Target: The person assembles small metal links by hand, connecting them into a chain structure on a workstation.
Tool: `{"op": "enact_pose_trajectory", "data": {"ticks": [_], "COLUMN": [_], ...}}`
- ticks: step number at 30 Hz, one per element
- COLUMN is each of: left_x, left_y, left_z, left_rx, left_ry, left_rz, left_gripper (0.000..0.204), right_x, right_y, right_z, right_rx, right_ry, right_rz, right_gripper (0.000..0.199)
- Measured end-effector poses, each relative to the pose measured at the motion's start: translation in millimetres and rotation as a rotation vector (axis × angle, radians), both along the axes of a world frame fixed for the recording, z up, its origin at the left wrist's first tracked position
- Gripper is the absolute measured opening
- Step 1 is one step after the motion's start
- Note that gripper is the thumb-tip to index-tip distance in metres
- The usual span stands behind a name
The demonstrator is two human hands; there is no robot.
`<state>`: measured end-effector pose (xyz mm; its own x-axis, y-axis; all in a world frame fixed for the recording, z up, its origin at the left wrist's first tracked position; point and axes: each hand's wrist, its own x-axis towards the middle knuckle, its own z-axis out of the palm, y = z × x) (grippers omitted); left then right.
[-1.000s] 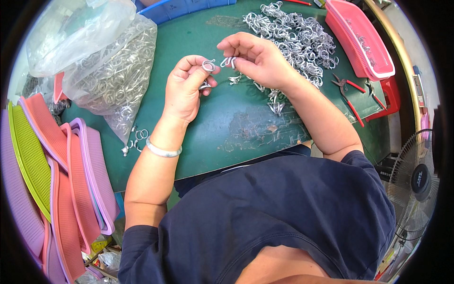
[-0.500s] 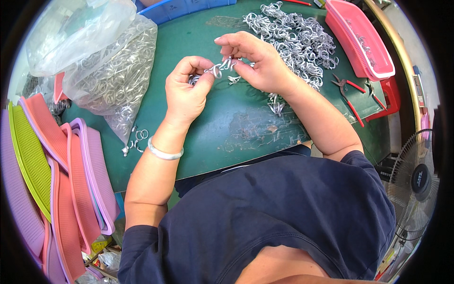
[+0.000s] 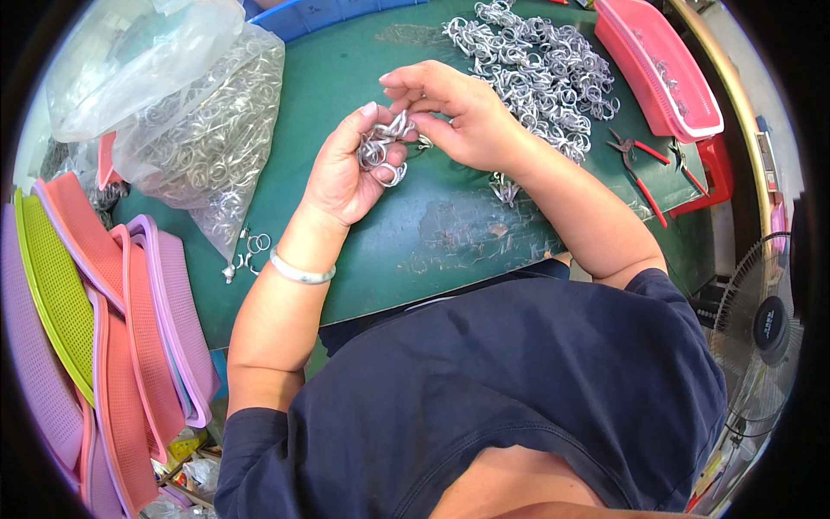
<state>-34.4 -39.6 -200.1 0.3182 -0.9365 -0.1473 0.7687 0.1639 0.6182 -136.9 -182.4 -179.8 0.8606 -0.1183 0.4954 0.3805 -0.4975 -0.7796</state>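
Several metal rings (image 3: 380, 147) bunched in left hand (image 3: 346, 173) fingers, right hand (image 3: 462, 117) fingers pinching their top

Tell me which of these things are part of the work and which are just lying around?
In use:
left hand holding a bunch of metal rings
right hand pinching at that bunch
heap of linked rings
bag of loose rings

Lying about:
red-handled pliers
pink tray
stacked mesh trays
fan
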Motion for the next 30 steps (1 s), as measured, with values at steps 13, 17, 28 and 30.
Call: {"op": "enact_pose_trajectory", "data": {"ticks": [13, 17, 28, 30], "left_x": [6.0, -12.8, -11.0, -11.0], "left_y": [1.6, -1.7, 0.4, -0.6], "left_z": [2.2, 1.8, 1.4, 3.5], "left_rx": [0.227, 0.393, 0.490, 0.461], "left_ry": [-0.450, -1.229, -1.327, -1.313], "left_rz": [0.064, 0.156, 0.160, 0.198], "left_gripper": [0.015, 0.022, 0.028, 0.024], "right_x": [-6.8, -5.1, -2.0, -0.5], "right_y": [-21.3, -21.5, -19.0, -22.2], "right_z": [-4.7, -7.0, 2.5, -2.1], "right_rx": [-0.736, -0.739, -0.108, 0.038], "right_ry": [0.187, 0.258, 0.389, 0.376], "right_rz": [0.033, 0.078, 0.040, 0.053], "right_gripper": [0.031, 0.032, 0.028, 0.027]}}
